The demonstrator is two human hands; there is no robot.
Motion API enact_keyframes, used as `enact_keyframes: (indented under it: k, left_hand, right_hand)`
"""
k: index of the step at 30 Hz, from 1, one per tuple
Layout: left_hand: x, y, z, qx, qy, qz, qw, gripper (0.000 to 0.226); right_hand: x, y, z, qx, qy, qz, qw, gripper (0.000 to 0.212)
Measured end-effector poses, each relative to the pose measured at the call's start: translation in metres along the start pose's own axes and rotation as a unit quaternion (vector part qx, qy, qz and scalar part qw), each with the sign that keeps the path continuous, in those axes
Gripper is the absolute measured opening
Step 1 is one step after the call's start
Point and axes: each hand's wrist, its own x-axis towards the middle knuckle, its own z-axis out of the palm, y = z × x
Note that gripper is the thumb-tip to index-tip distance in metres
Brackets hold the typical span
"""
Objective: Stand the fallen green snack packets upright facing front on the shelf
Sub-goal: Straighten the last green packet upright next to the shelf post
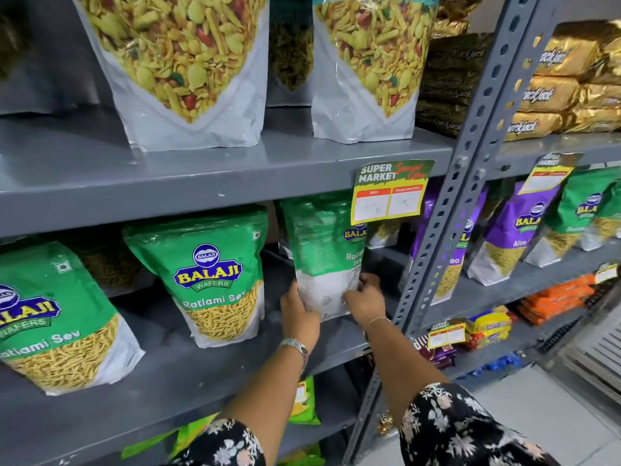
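Observation:
A green Balaji Ratlami Sev packet point(321, 243) stands upright on the grey middle shelf point(215, 375), turned partly sideways with its front angled right and blurred. My left hand point(297, 312) grips its lower left edge. My right hand point(364, 297) holds its lower right corner. Two more green packets stand upright facing front to the left: one in the middle point(208, 274) and one at the far left point(50, 317).
A price tag point(391, 191) hangs from the shelf above, over the held packet's top. A perforated grey upright post point(447, 230) stands just right of my hands. Purple and green packets point(524, 230) fill the neighbouring bay. Large white pouches point(188, 65) sit above.

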Motion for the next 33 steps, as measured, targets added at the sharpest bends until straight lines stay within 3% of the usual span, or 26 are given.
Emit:
enact_keyframes:
  k: [3, 5, 9, 12, 16, 18, 22, 27, 33]
  left_hand:
    - [-0.005, 0.0, 0.0, 0.005, -0.004, 0.028, 1.0, 0.061]
    - [-0.007, -0.001, 0.0, 0.024, 0.003, 0.02, 1.0, 0.057]
    - [-0.016, -0.009, -0.002, 0.018, 0.041, -0.001, 0.999, 0.049]
    - [-0.023, -0.012, -0.004, 0.032, 0.04, 0.004, 0.999, 0.058]
    - [-0.022, -0.01, -0.008, 0.072, 0.035, 0.032, 0.996, 0.058]
    - [-0.018, -0.007, -0.014, 0.039, 0.014, 0.034, 0.999, 0.055]
    - [-0.005, 0.003, -0.026, -0.048, -0.052, -0.02, 0.997, 0.069]
    - [0.015, 0.006, -0.035, -0.054, -0.049, -0.042, 0.996, 0.068]
    - [0.034, 0.001, -0.03, -0.052, -0.043, -0.031, 0.997, 0.06]
  right_hand:
    - [-0.013, 0.005, 0.003, -0.015, 0.081, -0.06, 0.995, 0.03]
    - [-0.03, 0.011, 0.015, 0.02, 0.08, -0.096, 0.992, 0.034]
    - [-0.049, 0.018, 0.043, 0.014, 0.066, -0.154, 0.986, 0.076]
    - [-0.045, 0.015, 0.047, -0.004, 0.054, -0.151, 0.987, 0.091]
    - [-0.039, 0.011, 0.043, -0.009, 0.069, -0.1, 0.993, 0.089]
    - [-0.032, 0.01, 0.038, 0.005, 0.045, -0.081, 0.996, 0.087]
    - [-0.016, 0.008, 0.018, 0.06, -0.011, -0.059, 0.996, 0.08]
    - [0.011, 0.004, -0.006, 0.123, -0.117, 0.005, 0.986, 0.07]
    - [0.038, -0.004, -0.009, 0.093, -0.127, 0.038, 0.987, 0.066]
